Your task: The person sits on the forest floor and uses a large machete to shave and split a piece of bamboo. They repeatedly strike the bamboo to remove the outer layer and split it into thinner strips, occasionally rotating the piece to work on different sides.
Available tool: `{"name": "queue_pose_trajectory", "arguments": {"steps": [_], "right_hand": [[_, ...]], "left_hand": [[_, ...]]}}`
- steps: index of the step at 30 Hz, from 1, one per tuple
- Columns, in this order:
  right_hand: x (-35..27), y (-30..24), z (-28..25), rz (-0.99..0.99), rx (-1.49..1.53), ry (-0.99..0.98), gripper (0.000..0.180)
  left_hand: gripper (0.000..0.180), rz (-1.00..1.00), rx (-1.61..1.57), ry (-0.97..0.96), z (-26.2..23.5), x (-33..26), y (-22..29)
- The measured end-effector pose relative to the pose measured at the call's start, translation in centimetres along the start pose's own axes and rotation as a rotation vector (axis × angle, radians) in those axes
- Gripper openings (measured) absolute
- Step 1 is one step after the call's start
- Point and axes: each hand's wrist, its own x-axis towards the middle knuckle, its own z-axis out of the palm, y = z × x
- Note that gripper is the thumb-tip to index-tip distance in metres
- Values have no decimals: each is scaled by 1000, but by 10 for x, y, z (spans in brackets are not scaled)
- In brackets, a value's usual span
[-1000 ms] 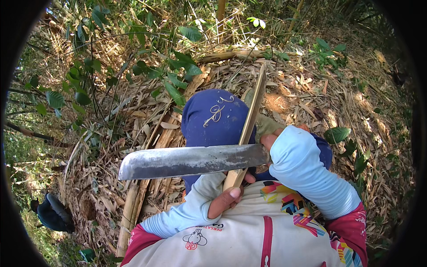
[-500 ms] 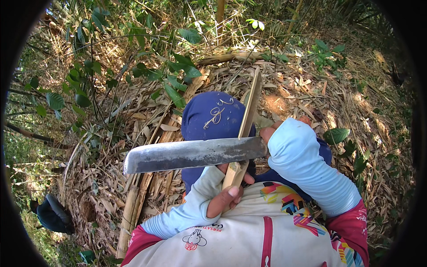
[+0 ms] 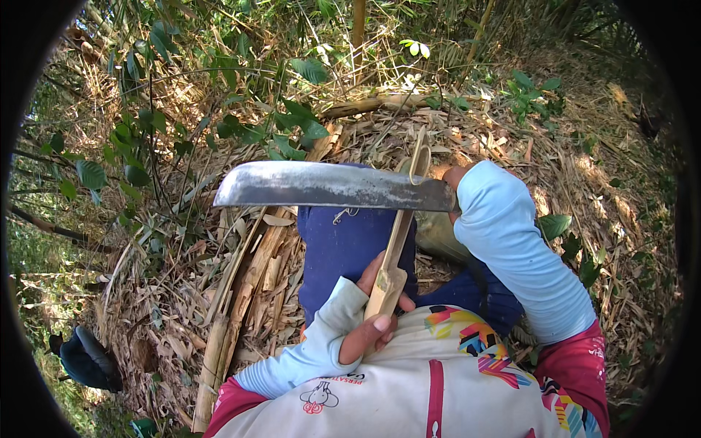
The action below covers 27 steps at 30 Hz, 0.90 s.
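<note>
My left hand [image 3: 365, 334] is closed around the lower end of a pale split bamboo strip [image 3: 395, 248], close to my shirt front. The strip tilts up and away from me, over my blue-clad leg [image 3: 332, 252]. My right hand [image 3: 454, 184], partly covered by a light blue sleeve, grips a machete [image 3: 314, 185]; its handle is hidden. The broad blade points left and crosses the strip near its far end. A thin curled shaving [image 3: 416, 162] rises from the strip beside the blade, near my right hand.
Dry leaves and bamboo litter [image 3: 175, 306] cover the ground. A long split bamboo piece [image 3: 212, 365] lies at my left, and a log [image 3: 380, 104] ahead. Leafy plants [image 3: 292, 120] grow at the far left. A dark cloth-like thing [image 3: 89, 358] sits at the left edge.
The machete and my right hand have moved away from me along the bamboo strip, and a curled shaving now stands by the blade. My left hand stays almost in place.
</note>
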Motion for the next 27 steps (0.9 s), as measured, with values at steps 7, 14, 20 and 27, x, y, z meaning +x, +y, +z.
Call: {"name": "queue_pose_trajectory", "arguments": {"steps": [7,14,20,27], "right_hand": [[25,39,3,40,368,545,30],[27,70,39,-33,909,464,26],[-24,38,56,-39,1056,403,19],[-54,23,64,-328,551,499,27]], "left_hand": [[87,40,-27,10,1,-5,-4],[84,4,-106,-15,-1,-3,-2],[77,28,-141,-32,-5,-3,-5],[81,-4,-159,-19,-4,-3,-3]]}}
